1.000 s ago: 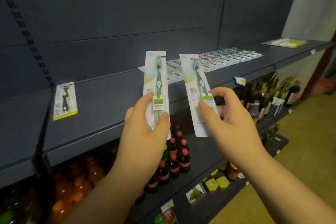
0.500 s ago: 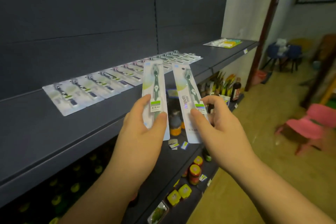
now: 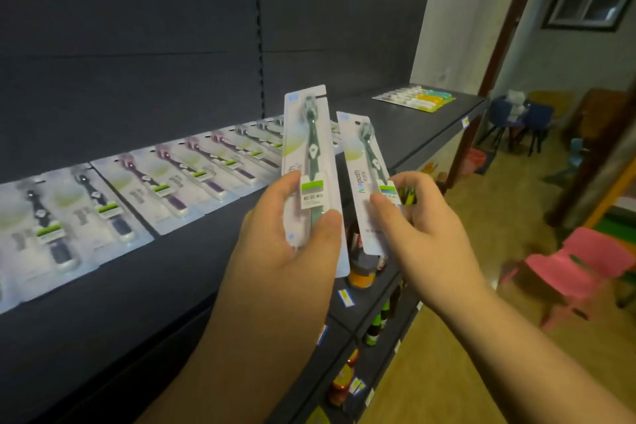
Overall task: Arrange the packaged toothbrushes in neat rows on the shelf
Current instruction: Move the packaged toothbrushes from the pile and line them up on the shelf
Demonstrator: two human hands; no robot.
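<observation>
- A long row [image 3: 179, 179] of packs already lies flat on the shelf [image 3: 113, 289].
- Left hand [image 3: 289, 244] grips one pack [image 3: 309, 162], right hand [image 3: 423, 231] pinches another [image 3: 364, 165]; both await placing.

- Dim indoor light, dark around the shelf [image 3: 103, 286].
- Daylight enters by the window [image 3: 588, 0], far right of the shelf.
- Packs at the shelf's left end blur; wide-angle bending at edges.
</observation>
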